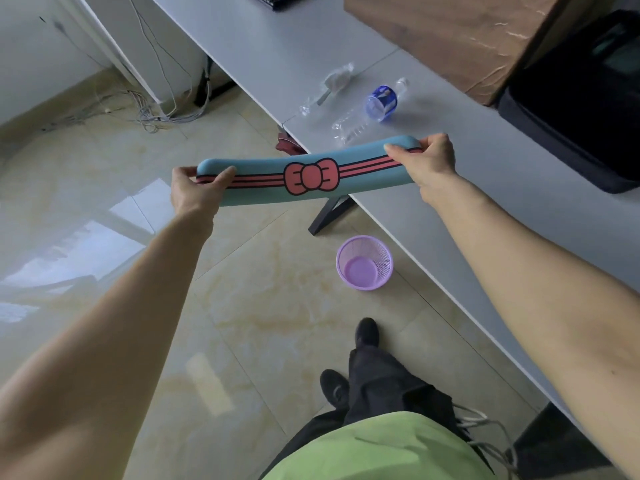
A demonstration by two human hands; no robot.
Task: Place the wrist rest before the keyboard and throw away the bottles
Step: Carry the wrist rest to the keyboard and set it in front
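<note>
Our left hand (194, 188): closed on the left end of the wrist rest (308, 174), thumb on top, fingers curled under it.
Our right hand (429, 159): pinching the right end, thumb on the upper face, fingers wrapped round the far edge.
Wrist rest: in the air between our hands, over the floor at the desk's near edge, touching nothing else; its long axis runs left to right, right end a little higher and farther.
Bin (364, 262): on the floor just beside the desk, below the wrist rest, nothing in it that we can see.
Desk (450, 188): runs away from us on the right, slanting up to the far left.
Bottles: three lie on the desk just past the right end of the wrist rest, a clear one (349, 128) nearest, a blue-labelled one (382, 100) beyond it, a crumpled one (330, 84) to the left.
Keyboard (275, 0): at the far end of the desk, only a corner in view, well apart from our hands.
What the move turns on: we judge the wrist rest must travel forward and left along the desk, then be turned so its long axis lies along the keyboard's near edge; our left hand leads that way.
</note>
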